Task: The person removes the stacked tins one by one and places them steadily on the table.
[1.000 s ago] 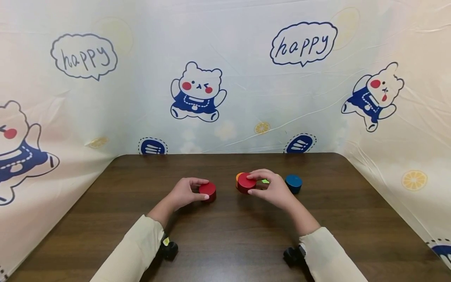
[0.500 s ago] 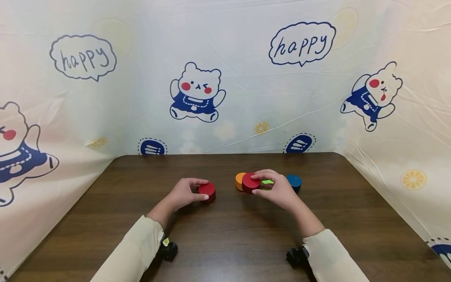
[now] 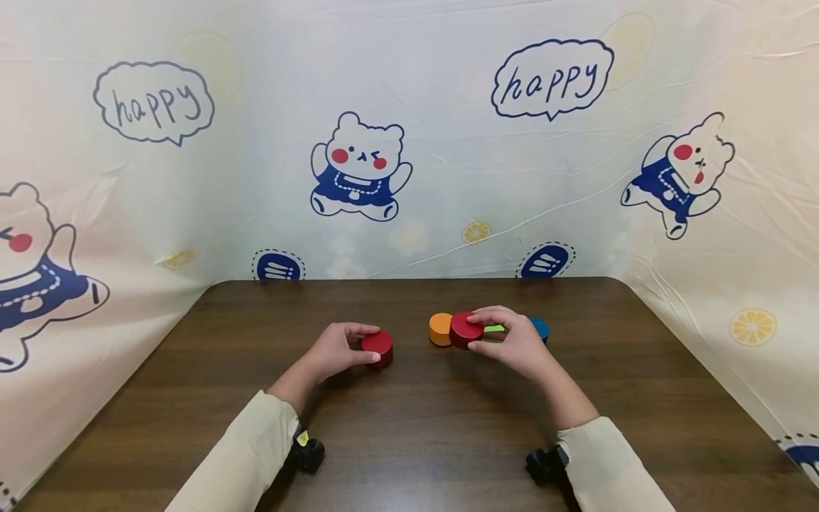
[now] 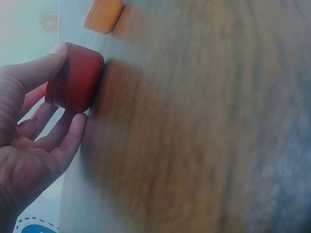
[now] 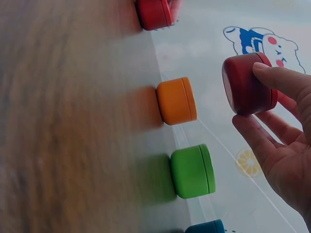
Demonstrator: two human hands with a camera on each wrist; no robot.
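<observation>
A dark wooden table [image 3: 409, 427] carries a few round coloured tins, with a cloth backdrop [image 3: 409, 142] of cartoon bears and "happy" bubbles behind it. Just left of the right hand [image 3: 518, 348] stands an orange tin [image 3: 439, 328]. A green tin [image 3: 494, 328] sits under that hand's fingers, mostly hidden in the head view, and a blue tin [image 3: 541, 327] peeks out beyond the knuckles on the far right. The right wrist view shows orange, green and blue in a row on the table.

The right hand grips a dark red tin [image 3: 465, 329] between thumb and curled fingers; in the wrist view it is lifted clear of the table, above the orange and green ones, touching neither.

The left hand [image 3: 333, 352] is well apart to the left. Its thumb and fingertips pinch a second red tin [image 3: 377, 346] — this one stands on the table, and the fingers are only loosely curled around its side.
</observation>
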